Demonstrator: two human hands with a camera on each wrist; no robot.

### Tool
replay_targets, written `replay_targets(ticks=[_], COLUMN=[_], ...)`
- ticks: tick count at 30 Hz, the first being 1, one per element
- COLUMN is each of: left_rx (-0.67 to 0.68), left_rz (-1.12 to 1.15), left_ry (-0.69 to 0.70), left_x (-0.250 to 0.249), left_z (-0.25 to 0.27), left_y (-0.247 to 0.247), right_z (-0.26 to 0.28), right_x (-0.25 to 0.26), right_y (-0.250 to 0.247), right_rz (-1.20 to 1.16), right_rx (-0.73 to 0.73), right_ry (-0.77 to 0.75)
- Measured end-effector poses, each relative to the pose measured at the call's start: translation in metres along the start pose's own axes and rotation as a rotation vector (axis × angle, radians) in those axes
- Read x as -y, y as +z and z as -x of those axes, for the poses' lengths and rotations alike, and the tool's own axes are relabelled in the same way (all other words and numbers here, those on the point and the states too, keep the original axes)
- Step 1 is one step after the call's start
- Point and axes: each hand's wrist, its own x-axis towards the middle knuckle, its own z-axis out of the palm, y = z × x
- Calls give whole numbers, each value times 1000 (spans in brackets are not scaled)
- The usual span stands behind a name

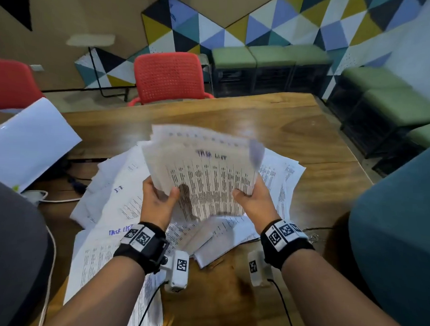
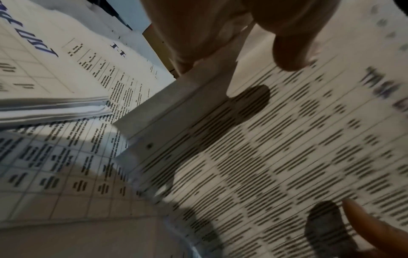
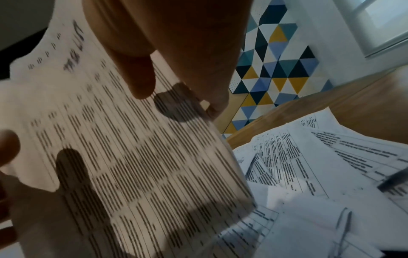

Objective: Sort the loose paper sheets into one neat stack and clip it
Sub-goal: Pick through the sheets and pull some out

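Observation:
A bundle of printed sheets [image 1: 204,172], headed "TASK LIST" in blue ink, is raised and tilted above the wooden table [image 1: 307,132]. My left hand [image 1: 164,195] grips its lower left edge, thumb on the front. My right hand [image 1: 244,195] grips the lower right edge the same way. The sheet edges in the bundle are uneven and blurred. In the left wrist view my thumb [image 2: 291,52] presses on the bundle [image 2: 264,148]. The right wrist view shows the right thumb [image 3: 137,73] on the bundle [image 3: 132,148]. More loose sheets [image 1: 105,207] lie scattered beneath.
Loose sheets [image 3: 309,165] spread to the table's right side too. A large white sheet [image 1: 27,141] hangs over the left edge. A red chair [image 1: 168,76] stands beyond the table and a teal chair [image 1: 397,230] at my right. A small wire object [image 1: 312,237] lies by my right wrist.

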Motion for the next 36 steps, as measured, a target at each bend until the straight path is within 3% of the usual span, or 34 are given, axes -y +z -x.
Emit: replay_targets(ticks=[4, 8, 16, 20, 23, 29, 32, 36], left_rx=[25, 14, 158, 58, -53, -171, -175, -173], left_rz=[25, -42, -384, -470, -505, -691, -775, -855], left_ry=[-92, -87, -110, -77, -86, -355, -552, -711], left_x=[5, 4, 19, 11, 0, 21, 36, 46], left_z=[3, 2, 6, -5, -11, 5, 25, 49], left_y=[1, 11, 24, 19, 2, -63, -99, -138], right_z=[0, -3, -3, -9, -10, 14, 32, 50], right_x=[-4, -5, -28, -16, -2, -38, -62, -85], right_y=[2, 3, 4, 5, 13, 65, 97, 134], right_rz=[-30, -41, 317, 357, 347, 480, 561, 594], right_rx=[-6, -8, -50, -109, -61, 190, 308, 404], right_ry=[13, 17, 53, 6, -26, 50, 80, 104])
